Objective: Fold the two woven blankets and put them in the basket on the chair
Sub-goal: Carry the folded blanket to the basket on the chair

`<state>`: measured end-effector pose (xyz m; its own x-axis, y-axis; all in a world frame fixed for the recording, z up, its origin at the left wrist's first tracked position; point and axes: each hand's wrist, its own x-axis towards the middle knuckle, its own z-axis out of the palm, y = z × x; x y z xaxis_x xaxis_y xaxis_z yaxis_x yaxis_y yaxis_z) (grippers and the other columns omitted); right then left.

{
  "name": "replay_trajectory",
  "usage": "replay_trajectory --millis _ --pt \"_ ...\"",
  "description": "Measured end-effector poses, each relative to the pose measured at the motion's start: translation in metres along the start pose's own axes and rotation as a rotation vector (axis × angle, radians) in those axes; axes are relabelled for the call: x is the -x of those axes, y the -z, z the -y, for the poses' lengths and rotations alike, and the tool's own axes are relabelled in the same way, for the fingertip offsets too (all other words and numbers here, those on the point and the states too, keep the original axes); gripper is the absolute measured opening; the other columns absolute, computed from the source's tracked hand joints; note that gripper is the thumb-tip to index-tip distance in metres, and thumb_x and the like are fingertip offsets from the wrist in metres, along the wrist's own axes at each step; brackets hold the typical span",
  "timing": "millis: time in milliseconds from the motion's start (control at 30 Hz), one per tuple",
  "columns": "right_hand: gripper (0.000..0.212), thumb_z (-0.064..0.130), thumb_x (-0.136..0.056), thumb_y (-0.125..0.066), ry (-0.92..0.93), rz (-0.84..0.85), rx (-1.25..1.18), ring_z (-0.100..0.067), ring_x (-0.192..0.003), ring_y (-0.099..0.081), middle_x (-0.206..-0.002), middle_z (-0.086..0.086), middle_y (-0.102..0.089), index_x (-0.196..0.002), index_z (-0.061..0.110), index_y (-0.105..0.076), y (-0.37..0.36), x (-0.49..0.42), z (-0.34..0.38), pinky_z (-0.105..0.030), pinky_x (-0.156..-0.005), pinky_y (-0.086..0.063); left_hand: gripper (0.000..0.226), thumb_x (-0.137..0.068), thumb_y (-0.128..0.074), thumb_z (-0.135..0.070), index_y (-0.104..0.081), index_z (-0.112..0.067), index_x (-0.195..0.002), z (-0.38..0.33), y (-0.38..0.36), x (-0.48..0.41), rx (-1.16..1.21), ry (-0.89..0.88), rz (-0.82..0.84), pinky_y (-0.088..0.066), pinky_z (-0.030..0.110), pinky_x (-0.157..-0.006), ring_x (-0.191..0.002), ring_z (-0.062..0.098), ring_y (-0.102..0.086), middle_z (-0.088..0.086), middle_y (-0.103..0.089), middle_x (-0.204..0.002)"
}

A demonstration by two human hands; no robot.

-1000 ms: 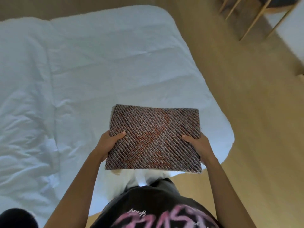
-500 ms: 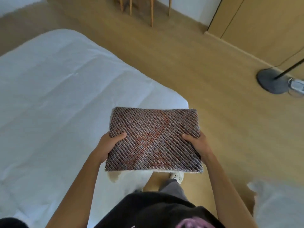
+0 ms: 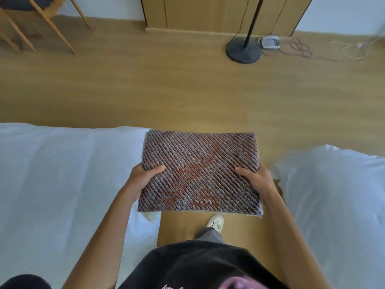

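Pale wooden floor [image 3: 166, 90] across the room, with a white-covered bed [image 3: 52, 184] along the left and more rumpled white bedding [image 3: 337, 205] at the right, a strip of bare floor between them. At the far wall, wooden panelling [image 3: 208, 13] between stretches of white wall, and just before it a black lamp's round base [image 3: 243, 52] with its thin pole upright. Just right of the base, a small white plug-in device [image 3: 270, 42], with red and pale cords [image 3: 302, 46] looped loosely over the floor further right.

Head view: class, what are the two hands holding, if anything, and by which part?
The folded woven blanket, held flat: left hand grips its left edge, right hand its right edge, thumbs on top.
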<state>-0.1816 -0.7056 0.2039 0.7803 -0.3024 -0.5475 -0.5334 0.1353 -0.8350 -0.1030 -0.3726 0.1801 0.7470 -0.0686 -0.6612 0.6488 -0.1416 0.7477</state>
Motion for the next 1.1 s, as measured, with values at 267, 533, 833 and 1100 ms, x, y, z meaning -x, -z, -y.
replay_trajectory --millis 267,533,833,1100 --pt "0.034 0.017 -0.071 -0.079 -0.014 -0.224 -0.1 -0.014 -0.074 -0.072 -0.086 0.004 -0.074 -0.1 0.024 -0.063 0.121 -0.024 -0.001 -0.022 -0.056 -0.056 0.044 -0.071 -0.08 -0.028 -0.063 -0.017 -0.11 -0.056 -0.144 -0.056 -0.147 0.013 0.175 -0.053 0.042 -0.087 -0.096 0.026 -0.067 0.005 -0.07 -0.106" --pt "0.03 0.014 -0.072 -0.079 -0.099 -0.429 -0.247 -0.011 -0.07 -0.071 -0.078 0.009 -0.074 -0.097 0.021 -0.065 0.181 -0.061 0.002 -0.017 -0.051 -0.052 0.045 -0.072 -0.081 -0.026 -0.062 -0.013 -0.111 -0.115 -0.248 -0.13 -0.331 0.019 0.32 -0.055 0.037 -0.078 -0.09 0.025 -0.069 0.006 -0.071 -0.103" --pt "0.038 0.016 -0.072 -0.078 -0.15 -0.632 -0.317 -0.016 -0.078 -0.071 -0.096 -0.004 -0.073 -0.107 0.013 -0.064 0.224 -0.153 0.056 -0.027 -0.064 -0.058 0.046 -0.071 -0.081 -0.025 -0.062 -0.012 -0.111 -0.221 -0.366 -0.254 -0.486 0.005 0.537 -0.055 0.033 -0.072 -0.09 0.024 -0.069 0.006 -0.071 -0.103" --pt "0.03 0.017 -0.071 -0.079 -0.153 -0.792 -0.406 -0.015 -0.076 -0.071 -0.088 0.003 -0.073 -0.096 0.025 -0.065 0.261 -0.209 0.101 -0.029 -0.064 -0.057 0.046 -0.07 -0.082 -0.027 -0.062 -0.013 -0.109 -0.297 -0.457 -0.314 -0.584 -0.009 0.647 -0.054 0.042 -0.086 -0.093 0.026 -0.068 0.006 -0.07 -0.103"
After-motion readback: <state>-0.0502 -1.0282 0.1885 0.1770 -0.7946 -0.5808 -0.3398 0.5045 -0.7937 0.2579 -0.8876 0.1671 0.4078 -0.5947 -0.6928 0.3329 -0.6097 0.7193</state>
